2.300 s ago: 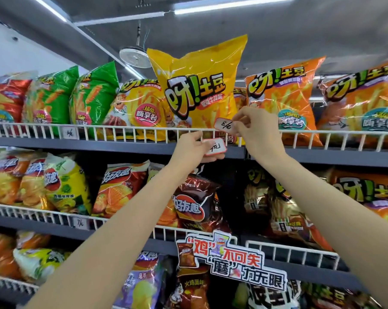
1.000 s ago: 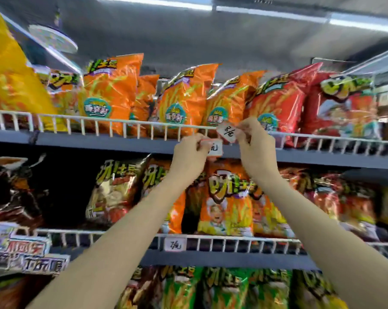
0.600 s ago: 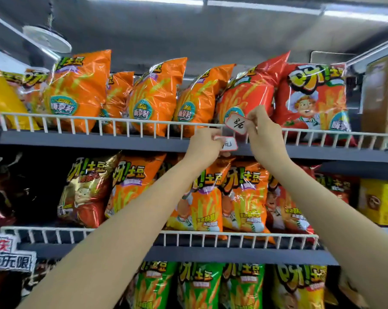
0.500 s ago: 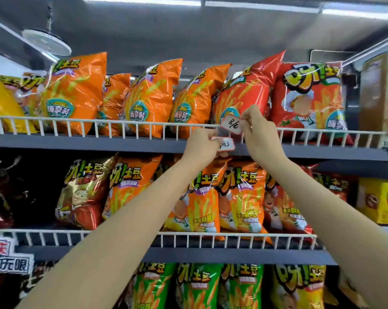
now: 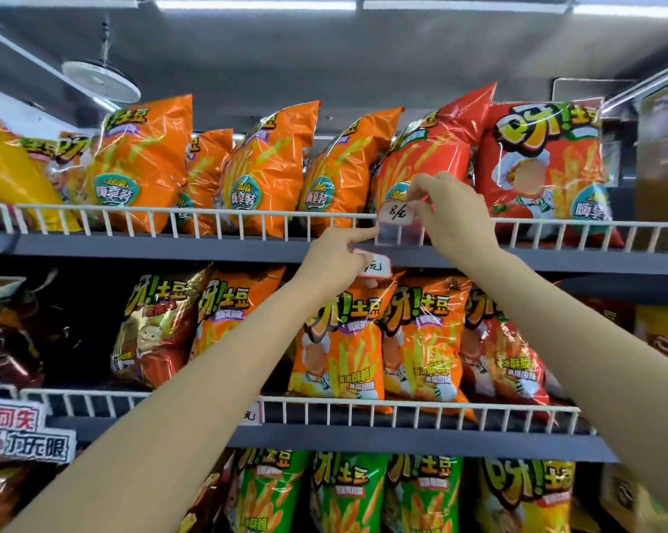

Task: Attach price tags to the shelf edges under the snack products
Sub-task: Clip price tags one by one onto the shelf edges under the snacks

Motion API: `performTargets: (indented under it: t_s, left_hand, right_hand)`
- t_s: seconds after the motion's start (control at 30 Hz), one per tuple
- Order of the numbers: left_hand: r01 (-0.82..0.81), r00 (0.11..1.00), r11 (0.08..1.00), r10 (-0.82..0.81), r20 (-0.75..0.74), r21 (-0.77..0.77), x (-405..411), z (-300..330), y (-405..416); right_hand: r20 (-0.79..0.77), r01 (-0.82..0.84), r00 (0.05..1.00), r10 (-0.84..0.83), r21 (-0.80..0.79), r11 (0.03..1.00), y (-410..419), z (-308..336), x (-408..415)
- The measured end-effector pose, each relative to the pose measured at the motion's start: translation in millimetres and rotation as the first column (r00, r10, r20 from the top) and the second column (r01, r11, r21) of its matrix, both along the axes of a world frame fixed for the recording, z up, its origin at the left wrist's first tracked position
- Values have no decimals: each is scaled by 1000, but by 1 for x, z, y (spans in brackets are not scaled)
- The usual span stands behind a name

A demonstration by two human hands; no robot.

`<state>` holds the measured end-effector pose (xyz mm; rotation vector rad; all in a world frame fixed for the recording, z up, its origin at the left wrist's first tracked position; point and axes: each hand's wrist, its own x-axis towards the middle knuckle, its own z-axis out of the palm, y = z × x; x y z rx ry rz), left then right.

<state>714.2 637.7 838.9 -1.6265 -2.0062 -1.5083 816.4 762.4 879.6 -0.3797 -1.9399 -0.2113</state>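
A white price tag in a clear holder (image 5: 397, 217), marked "8", sits against the white wire rail (image 5: 209, 221) of the top shelf, below a red snack bag (image 5: 424, 155). My right hand (image 5: 453, 215) pinches the tag's right side. My left hand (image 5: 334, 259) holds a second red-edged price tag (image 5: 374, 265) in front of the grey shelf edge (image 5: 152, 246), and its forefinger reaches up to the clear holder's lower left corner.
Orange snack bags (image 5: 140, 167) fill the top shelf left of the tag, another red bag (image 5: 544, 167) stands to the right. A tag (image 5: 251, 415) hangs on the middle shelf rail. A promo sign (image 5: 21, 432) juts out at lower left. A brown box (image 5: 663, 159) stands far right.
The view has shifted right along the shelves. My right hand has lowered the "8" tag onto the top rail. My left forefinger has stretched out to the holder.
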Motion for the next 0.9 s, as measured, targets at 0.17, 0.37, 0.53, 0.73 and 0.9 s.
performTargets:
  t_s: [0.17, 0.37, 0.53, 0.73, 0.9]
  left_hand:
    - [-22, 999, 1000, 21, -24, -22, -1, 2, 2]
    - [-26, 1000, 999, 25, -16, -19, -2, 3, 5]
    - [-37, 999, 999, 37, -21, -14, -3, 4, 5]
    - [-29, 999, 1000, 29, -21, -7, -3, 4, 6]
    - [-46, 999, 999, 46, -24, -18, -2, 3, 5]
  right_hand:
    - [45, 86, 995, -93, 145, 986, 9, -6, 3]
    - [3, 248, 964, -266, 352, 903, 14, -16, 2]
    - [59, 209, 966, -252, 396, 894, 7, -19, 8]
    - [61, 193, 972, -225, 332, 923, 9, -24, 6]
    - [42, 193, 974, -221, 347, 918, 15, -23, 1]
